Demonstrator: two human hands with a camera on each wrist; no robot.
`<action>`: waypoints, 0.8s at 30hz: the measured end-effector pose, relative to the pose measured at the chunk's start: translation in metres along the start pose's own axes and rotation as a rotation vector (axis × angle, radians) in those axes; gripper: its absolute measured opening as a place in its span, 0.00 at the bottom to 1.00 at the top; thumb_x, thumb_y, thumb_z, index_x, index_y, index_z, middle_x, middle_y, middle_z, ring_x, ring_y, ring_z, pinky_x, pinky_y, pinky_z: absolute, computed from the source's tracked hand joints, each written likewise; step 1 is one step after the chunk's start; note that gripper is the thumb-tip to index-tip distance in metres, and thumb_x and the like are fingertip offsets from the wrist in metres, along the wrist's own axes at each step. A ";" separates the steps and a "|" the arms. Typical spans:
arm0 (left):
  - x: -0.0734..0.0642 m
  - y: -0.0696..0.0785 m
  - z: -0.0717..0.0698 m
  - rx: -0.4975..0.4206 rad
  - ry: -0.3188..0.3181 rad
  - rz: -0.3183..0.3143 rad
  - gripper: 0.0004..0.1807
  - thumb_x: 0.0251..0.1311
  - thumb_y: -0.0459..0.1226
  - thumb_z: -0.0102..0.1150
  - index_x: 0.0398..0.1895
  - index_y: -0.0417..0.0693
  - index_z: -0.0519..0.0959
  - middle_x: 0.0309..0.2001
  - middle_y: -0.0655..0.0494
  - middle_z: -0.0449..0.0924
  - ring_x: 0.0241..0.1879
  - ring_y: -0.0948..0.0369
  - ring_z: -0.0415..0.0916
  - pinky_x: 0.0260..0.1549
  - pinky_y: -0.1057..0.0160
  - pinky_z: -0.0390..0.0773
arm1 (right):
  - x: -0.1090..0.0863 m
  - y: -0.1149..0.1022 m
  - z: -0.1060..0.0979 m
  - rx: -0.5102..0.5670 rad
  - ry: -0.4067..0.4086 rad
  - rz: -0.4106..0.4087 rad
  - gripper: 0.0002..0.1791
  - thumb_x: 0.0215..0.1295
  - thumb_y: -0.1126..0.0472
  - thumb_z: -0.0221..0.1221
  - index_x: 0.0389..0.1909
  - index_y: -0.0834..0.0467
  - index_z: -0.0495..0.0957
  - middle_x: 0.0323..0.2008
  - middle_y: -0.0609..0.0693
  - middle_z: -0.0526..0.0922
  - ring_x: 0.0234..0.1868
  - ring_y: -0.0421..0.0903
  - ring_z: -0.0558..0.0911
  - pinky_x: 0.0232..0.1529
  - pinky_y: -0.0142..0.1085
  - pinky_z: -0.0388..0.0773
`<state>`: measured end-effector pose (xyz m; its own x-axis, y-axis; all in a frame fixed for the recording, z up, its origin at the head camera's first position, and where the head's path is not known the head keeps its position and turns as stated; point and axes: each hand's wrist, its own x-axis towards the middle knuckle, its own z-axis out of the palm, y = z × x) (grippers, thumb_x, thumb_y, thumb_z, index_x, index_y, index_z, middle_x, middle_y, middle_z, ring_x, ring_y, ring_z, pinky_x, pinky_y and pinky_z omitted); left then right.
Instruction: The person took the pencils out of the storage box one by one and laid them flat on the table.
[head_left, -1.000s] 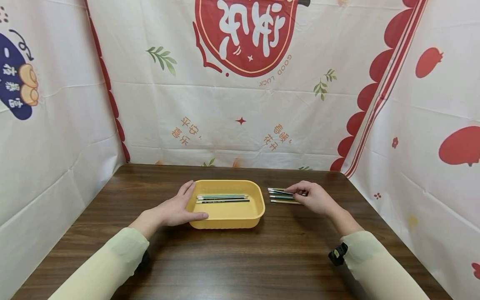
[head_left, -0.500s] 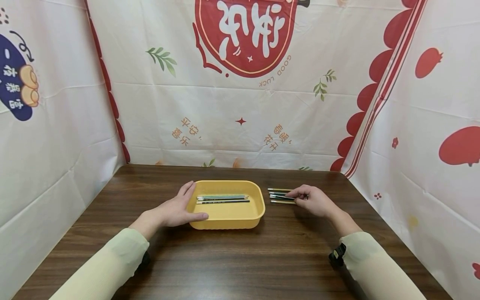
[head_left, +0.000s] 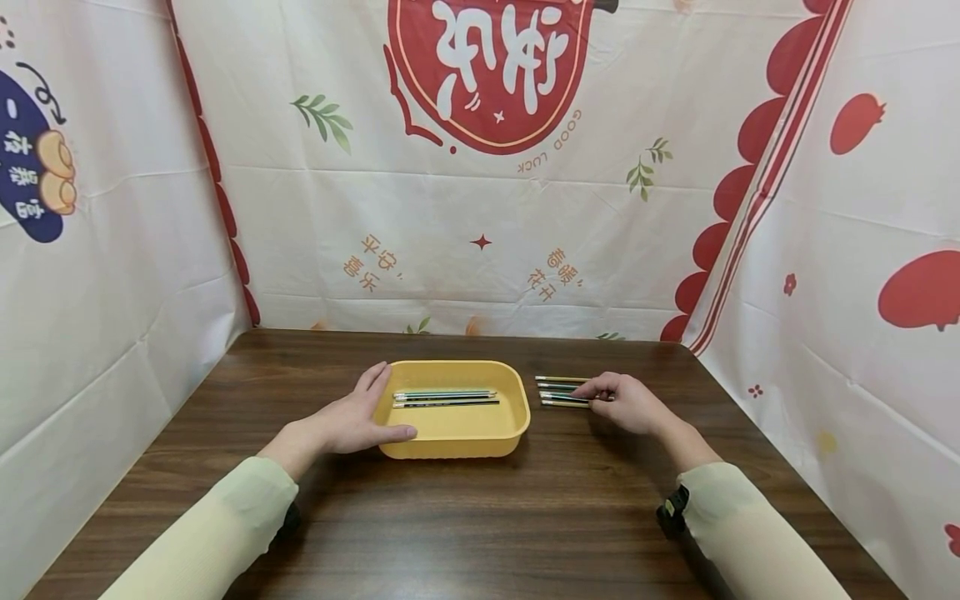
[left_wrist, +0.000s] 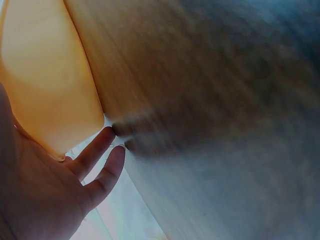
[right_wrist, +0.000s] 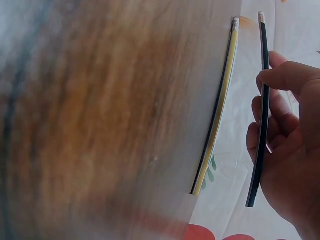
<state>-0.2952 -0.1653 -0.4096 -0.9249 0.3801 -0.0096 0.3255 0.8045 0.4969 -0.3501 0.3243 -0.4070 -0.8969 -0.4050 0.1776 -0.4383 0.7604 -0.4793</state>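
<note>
In the head view, my left hand (head_left: 352, 417) holds the left end of a yellow plastic tray (head_left: 457, 448), thumb over the near rim. Several pencils (head_left: 442, 403) lie side by side inside it. The left wrist view has two of that hand's fingers stretched out beside the tray wall (left_wrist: 50, 75). To the right of the tray, my right hand (head_left: 630, 403) pinches a dark pencil (right_wrist: 264, 45) between thumb and fingers, seen in the right wrist view. A yellow-and-black striped pencil (right_wrist: 216, 120) is close by, on the table. The held pencil overlaps the row of pencils (head_left: 558, 379) in the head view.
The dark wooden table (head_left: 480, 517) runs back to a white printed cloth (head_left: 450, 250). Matching cloth walls close in the left and right sides. A black wrist device (head_left: 672, 508) sits at the right cuff.
My right hand has come slightly nearer to me with its pencil, which was tilted over the far pencils and now lines up with the nearer ones. The left hand and tray have stayed put.
</note>
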 end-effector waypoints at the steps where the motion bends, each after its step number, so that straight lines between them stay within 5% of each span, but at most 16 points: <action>1: 0.000 0.000 0.000 -0.001 0.000 -0.001 0.70 0.51 0.76 0.58 0.84 0.48 0.35 0.83 0.50 0.29 0.75 0.43 0.60 0.68 0.41 0.67 | 0.000 0.000 0.000 -0.002 -0.004 0.005 0.16 0.66 0.68 0.61 0.49 0.48 0.88 0.43 0.50 0.87 0.39 0.42 0.74 0.40 0.34 0.73; 24: 0.002 -0.001 0.001 0.007 -0.001 -0.020 0.70 0.51 0.77 0.57 0.84 0.51 0.35 0.83 0.52 0.29 0.75 0.44 0.60 0.68 0.41 0.67 | 0.004 0.006 0.004 -0.048 -0.140 -0.007 0.16 0.65 0.70 0.61 0.47 0.50 0.89 0.46 0.46 0.88 0.43 0.43 0.78 0.45 0.37 0.74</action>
<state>-0.2968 -0.1652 -0.4114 -0.9311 0.3642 -0.0204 0.3081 0.8151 0.4906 -0.3557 0.3255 -0.4125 -0.8783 -0.4747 0.0575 -0.4498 0.7796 -0.4358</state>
